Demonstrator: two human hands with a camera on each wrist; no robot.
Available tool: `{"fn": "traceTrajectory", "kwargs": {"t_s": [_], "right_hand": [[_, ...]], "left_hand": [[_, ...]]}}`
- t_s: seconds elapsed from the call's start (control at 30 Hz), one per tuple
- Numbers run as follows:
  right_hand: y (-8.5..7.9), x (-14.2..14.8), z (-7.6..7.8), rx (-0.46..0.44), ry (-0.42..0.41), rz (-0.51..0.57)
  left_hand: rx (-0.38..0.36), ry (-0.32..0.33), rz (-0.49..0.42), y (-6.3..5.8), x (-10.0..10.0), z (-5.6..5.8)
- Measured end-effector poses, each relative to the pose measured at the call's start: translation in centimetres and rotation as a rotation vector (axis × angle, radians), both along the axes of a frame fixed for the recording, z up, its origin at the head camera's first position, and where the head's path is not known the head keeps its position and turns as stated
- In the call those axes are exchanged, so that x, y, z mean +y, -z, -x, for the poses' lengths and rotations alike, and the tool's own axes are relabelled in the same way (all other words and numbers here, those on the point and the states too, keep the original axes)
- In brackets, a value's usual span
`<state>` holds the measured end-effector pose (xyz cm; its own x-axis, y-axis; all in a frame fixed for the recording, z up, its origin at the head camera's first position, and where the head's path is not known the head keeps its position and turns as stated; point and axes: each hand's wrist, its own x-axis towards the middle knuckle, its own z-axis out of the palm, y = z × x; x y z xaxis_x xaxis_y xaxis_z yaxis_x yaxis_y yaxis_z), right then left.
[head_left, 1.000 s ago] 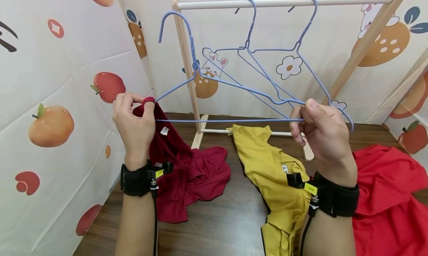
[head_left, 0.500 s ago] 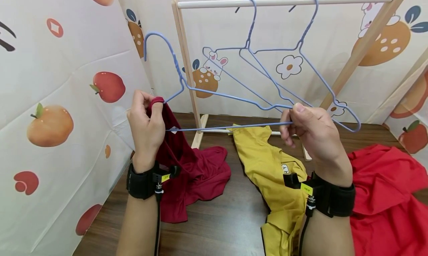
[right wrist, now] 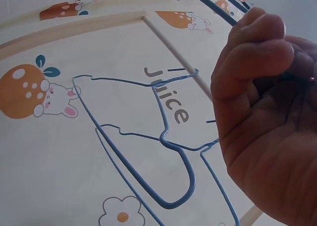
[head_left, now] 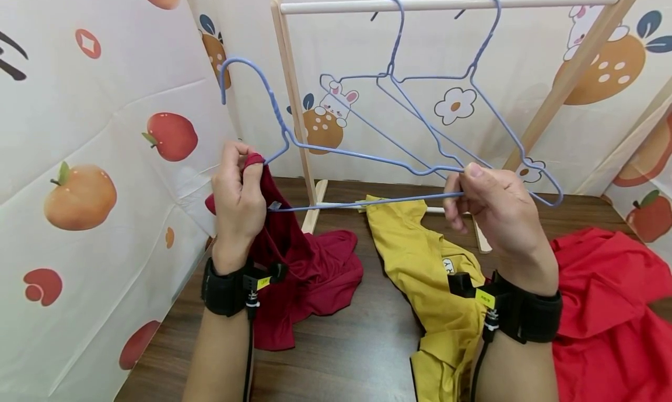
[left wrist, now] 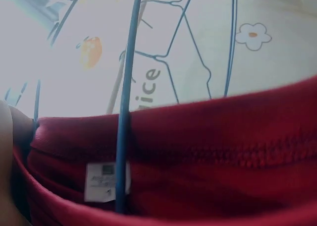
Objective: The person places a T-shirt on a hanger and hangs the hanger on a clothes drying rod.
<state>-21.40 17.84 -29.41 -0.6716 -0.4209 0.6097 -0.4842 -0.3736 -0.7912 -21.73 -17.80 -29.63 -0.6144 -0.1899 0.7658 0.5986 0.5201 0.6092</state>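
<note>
In the head view, my left hand [head_left: 238,206] pinches the neckline of a dark red shirt [head_left: 325,268] together with the left shoulder of a blue wire hanger [head_left: 275,107]. Its lower bar passes behind that hand into the collar. A wire crosses the neck opening in front of a white label [left wrist: 101,182] in the left wrist view. My right hand [head_left: 499,227] grips the hanger's other end between thumb and curled fingers, hiding that corner. The hook points up and left, tilted. The shirt's lower part lies crumpled on the wooden surface.
A wooden rack with a white rail [head_left: 336,6] stands behind, two blue hangers [head_left: 395,46] hooked on it. A yellow shirt [head_left: 415,262] lies in the middle, and a bright red garment [head_left: 609,297] at right. A printed fabric wall [head_left: 121,157] closes the left side.
The held hanger has tipped, its hook moving left and down. My left hand has shifted right with the dark red collar, sliding over more of the hanger. My right hand has moved slightly left.
</note>
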Motion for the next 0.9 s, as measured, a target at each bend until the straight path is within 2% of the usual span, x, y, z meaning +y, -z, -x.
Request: {"fn": "traceTrajectory", "kwargs": {"t_s": [0.17, 0.37, 0.6, 0.73, 0.9], "right_hand": [[0.0, -0.5, -0.1, -0.026, 0.021, -0.034], [-0.3, -1.1, -0.2, -0.041, 0.055, -0.128], [-0.4, -0.9, -0.2, -0.054, 0.056, -0.121], [-0.2, -1.1, -0.1, -0.033, 0.048, -0.097], [-0.3, -1.7, 0.0, -0.010, 0.054, -0.057]], "left_hand": [[0.015, 0.044, 0.053, 0.2, 0.7, 0.1], [0.012, 0.074, 0.054, 0.4, 1.3, 0.2], [0.026, 0.122, 0.095, 0.4, 1.4, 0.1], [0.028, 0.100, 0.115, 0.4, 1.8, 0.1], [0.028, 0.056, 0.086, 0.4, 1.7, 0.1]]}}
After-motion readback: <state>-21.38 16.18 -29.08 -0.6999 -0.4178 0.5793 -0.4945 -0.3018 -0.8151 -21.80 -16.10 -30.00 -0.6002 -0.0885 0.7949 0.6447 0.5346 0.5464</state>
